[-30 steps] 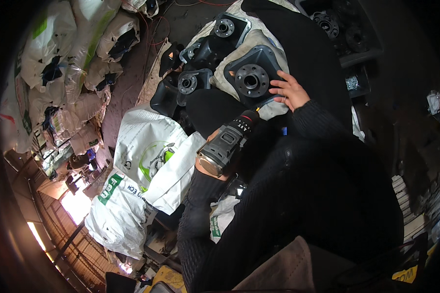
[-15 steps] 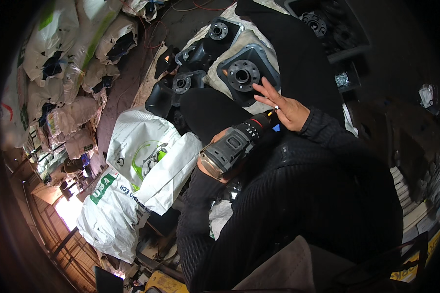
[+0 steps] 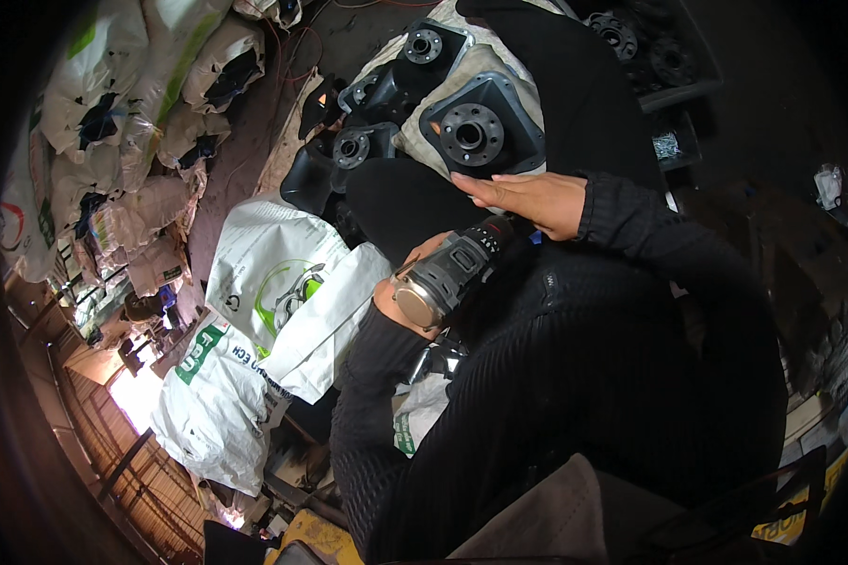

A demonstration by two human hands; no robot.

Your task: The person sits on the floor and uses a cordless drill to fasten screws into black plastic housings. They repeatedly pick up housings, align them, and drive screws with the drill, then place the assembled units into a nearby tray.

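My left hand [image 3: 386,299] is wrapped round a cordless drill [image 3: 450,271], whose front points up and to the right, over my lap. My right hand [image 3: 543,203] is stretched out with its fingers straight, just past the drill's front end. It hides the drill's tip, and I cannot tell whether the two touch. Close above my right fingertips lies a black square-flanged housing [image 3: 513,105] with a grey round hub [image 3: 471,135] at its middle, pierced by several holes. Further black housings [image 3: 311,174] with similar round hubs sit to the left and beyond.
A white printed sack [image 3: 273,245] stands left of my drill arm. Filled white sacks [image 3: 94,66] are stacked at the far left. On the right, a dark crate [image 3: 697,80] holds round metal hubs, with a small box of screws [image 3: 667,146] below it. Cloth [image 3: 429,108] lies beneath the housings.
My right hand has turned flatter, with its spread fingers drawn together and down off the housing's hub. The drill has shifted slightly, and its bit, visible earlier, is now hidden.
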